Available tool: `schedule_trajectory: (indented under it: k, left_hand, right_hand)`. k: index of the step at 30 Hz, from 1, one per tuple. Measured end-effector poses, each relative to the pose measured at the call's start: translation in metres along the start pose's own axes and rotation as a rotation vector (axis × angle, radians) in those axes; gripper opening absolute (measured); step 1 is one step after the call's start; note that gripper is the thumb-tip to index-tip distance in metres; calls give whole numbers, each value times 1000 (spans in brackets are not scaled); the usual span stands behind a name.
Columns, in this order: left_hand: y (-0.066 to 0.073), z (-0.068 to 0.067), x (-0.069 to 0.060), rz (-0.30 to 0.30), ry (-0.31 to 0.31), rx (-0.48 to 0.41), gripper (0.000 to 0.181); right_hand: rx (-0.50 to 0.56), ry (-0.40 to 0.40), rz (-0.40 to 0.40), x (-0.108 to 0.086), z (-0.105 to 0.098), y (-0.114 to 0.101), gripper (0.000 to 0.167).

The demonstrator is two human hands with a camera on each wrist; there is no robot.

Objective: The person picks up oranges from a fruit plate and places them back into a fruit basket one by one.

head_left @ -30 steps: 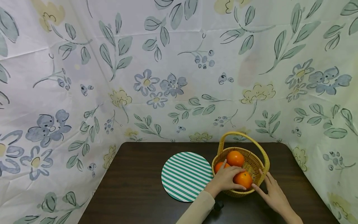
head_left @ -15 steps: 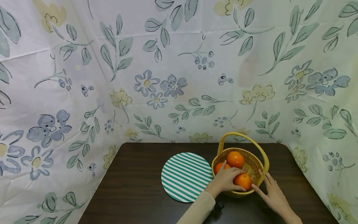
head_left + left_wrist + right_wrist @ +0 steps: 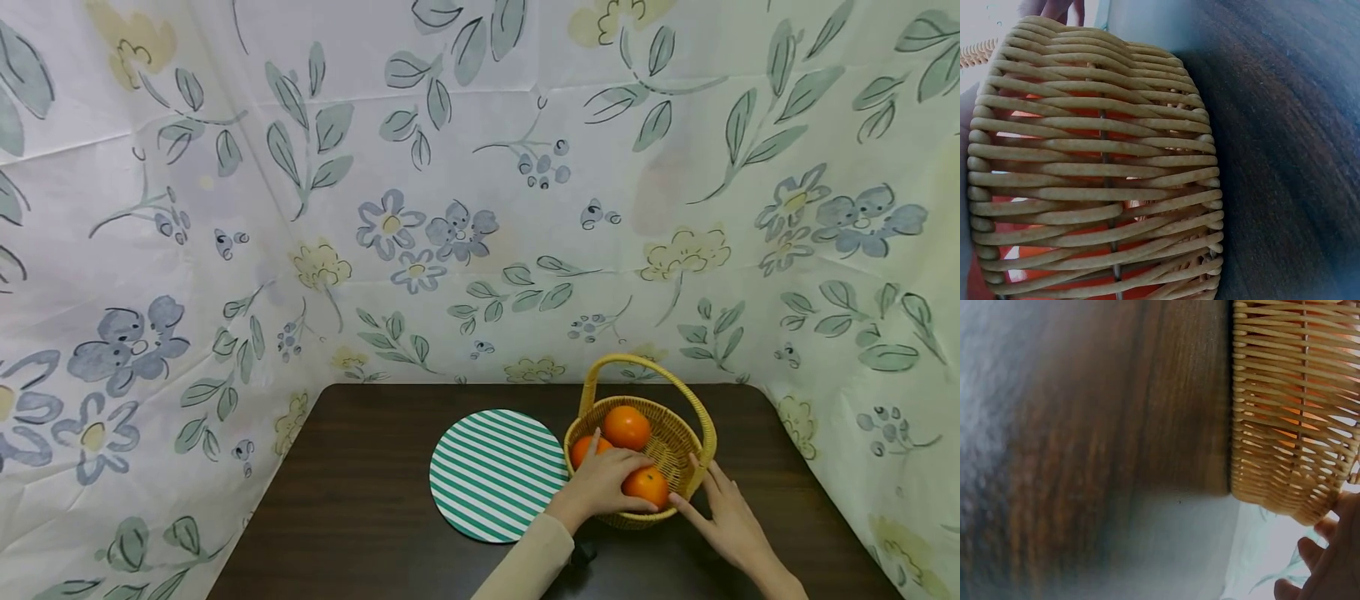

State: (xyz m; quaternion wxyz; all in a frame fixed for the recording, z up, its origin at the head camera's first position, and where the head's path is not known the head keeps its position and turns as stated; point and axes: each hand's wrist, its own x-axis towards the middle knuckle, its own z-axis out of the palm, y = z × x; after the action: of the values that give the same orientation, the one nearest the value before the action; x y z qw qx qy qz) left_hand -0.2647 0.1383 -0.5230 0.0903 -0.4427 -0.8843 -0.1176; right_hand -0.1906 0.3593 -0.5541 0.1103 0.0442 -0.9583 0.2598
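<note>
A yellow wicker basket with an arched handle stands at the right of the table, holding three oranges. My left hand reaches over the near left rim, its thumb and fingers around the front orange. Partly behind its raised index finger is a second orange; a third orange lies further back. At the basket's right side, my right hand holds the rim near the handle's base. Orange fruit shows through the weave in the left wrist view. In the right wrist view, fingers meet the rim.
Left of the basket lies a round green-and-white striped mat on the dark wooden table. A small black object sits beneath the left wrist. Floral cloth hangs behind the table and along its sides.
The whole head view has shifted slightly left. Both hands, the basket and the oranges keep their places relative to each other.
</note>
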Motion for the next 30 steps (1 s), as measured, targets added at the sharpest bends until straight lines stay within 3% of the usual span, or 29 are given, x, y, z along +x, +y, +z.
schedule_trajectory:
  k: [10, 17, 30]
  left_hand:
    - [-2, -6, -7, 16, 32, 16, 57]
    - [-9, -10, -9, 34, 88, -3, 54]
    - [-21, -25, -22, -1, 158, -7, 56]
  right_hand:
    - [-3, 28, -35, -1, -3, -1, 75]
    - [26, 90, -78, 2, -7, -3, 75]
    - [84, 164, -129, 10, -18, -10, 75]
